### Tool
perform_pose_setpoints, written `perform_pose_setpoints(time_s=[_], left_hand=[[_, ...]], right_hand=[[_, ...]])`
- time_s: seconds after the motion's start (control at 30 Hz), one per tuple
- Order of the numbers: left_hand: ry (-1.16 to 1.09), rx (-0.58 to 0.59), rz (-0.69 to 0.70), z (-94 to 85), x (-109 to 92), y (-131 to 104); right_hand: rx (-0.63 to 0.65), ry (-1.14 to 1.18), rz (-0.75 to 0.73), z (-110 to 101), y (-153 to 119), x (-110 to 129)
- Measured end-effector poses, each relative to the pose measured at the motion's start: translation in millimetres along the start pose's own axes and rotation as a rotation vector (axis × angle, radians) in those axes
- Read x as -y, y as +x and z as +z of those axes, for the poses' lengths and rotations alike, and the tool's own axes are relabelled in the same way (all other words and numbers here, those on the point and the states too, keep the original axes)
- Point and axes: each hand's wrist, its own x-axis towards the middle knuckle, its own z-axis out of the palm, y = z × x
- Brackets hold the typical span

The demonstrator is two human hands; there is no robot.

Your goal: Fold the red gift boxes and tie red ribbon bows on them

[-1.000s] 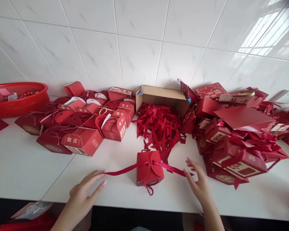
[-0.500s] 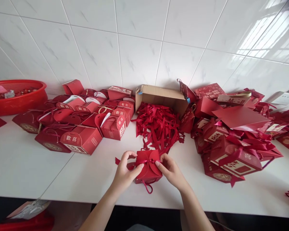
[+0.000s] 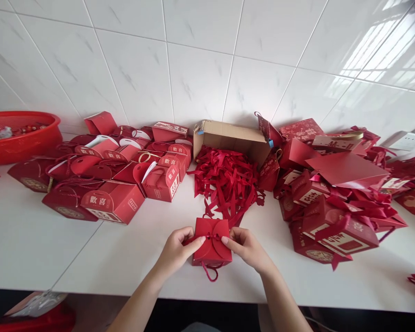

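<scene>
Box (image 3: 212, 253) folded shut, ribbon (image 3: 213, 237) across its top, no bow showing yet.
From afar I see it on the table (image 3: 124, 263): closing looks done, tying unfinished. My left hand (image 3: 176, 249) and right hand (image 3: 249, 249) pinch the ribbon either side of the box's centre, other fingers curled. Behind the box, loose ribbons (image 3: 228, 177) spill from a carton (image 3: 232, 130); left and right of the box sit other boxes (image 3: 126, 205).

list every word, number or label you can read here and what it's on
"歡喜": front box on the left
"歡喜": boxes in the row beside the ribbon pile
White labels on right-hand boxes: too stylised to read
Gold emblems: too small
Box between the hands: none readable
</scene>
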Motion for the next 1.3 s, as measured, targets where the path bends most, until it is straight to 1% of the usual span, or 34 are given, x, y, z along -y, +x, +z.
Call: perform_pose_setpoints(time_s=[0.13,0.2,0.33,0.5,0.57,0.63,0.67,0.7,0.73,0.8,0.83,0.87,0.93,1.0,1.07,1.1,1.17,1.2,1.3], left_hand=[[-0.176,0.065,-0.043,-0.9,4,0],[-0.222,0.087,-0.063,-2.0,7,0],[-0.190,0.080,-0.062,-6.2,8,3],[-0.097,0.037,-0.035,-13.4,4,3],[0.008,-0.050,0.030,-15.0,2,1],[0.159,-0.180,0.171,-13.9,-4,-2],[0.229,-0.224,0.260,-11.8,-8,-3],[0.284,-0.232,0.347,-8.6,-13,-4],[0.335,-0.209,0.427,-4.1,-20,-6],[0.447,-0.129,0.563,7.5,-32,-7],[0.514,-0.109,0.621,13.8,-38,-8],[0.580,-0.118,0.677,19.5,-43,-7],[0.673,-0.207,0.775,27.4,-49,-5],[0.702,-0.338,0.829,28.8,-50,-2],[0.711,-0.460,0.840,25.4,-48,2],[0.719,-0.501,0.833,23.2,-46,3],[0.738,-0.540,0.811,20.0,-44,4],[0.745,-0.541,0.799,19.3,-44,4],[0.725,-0.492,0.776,17.9,-46,0]], right_hand=[[-0.018,0.085,0.009,-7,-1,-1],[-0.030,0.090,0.014,-11,0,-3],[-0.021,0.027,0.027,-21,1,-5],[0.113,-0.086,0.129,-37,-6,0],[0.136,-0.014,0.110,-42,-12,2],[0.127,0.110,0.008,-44,-16,6],[0.123,0.158,-0.056,-43,-18,9],[0.127,0.186,-0.114,-41,-18,12],[0.137,0.198,-0.157,-37,-18,15],[0.164,0.215,-0.200,-27,-16,23],[0.174,0.229,-0.206,-22,-15,27],[0.179,0.243,-0.209,-17,-13,30],[0.147,0.263,-0.213,-11,-10,34],[0.095,0.244,-0.189,-8,-9,34],[0.056,0.180,-0.162,-8,-9,32],[0.050,0.131,-0.160,-8,-10,31],[0.039,0.013,-0.178,-5,-9,28],[0.026,-0.040,-0.190,-2,-9,28],[-0.028,-0.125,-0.200,8,-5,29]])
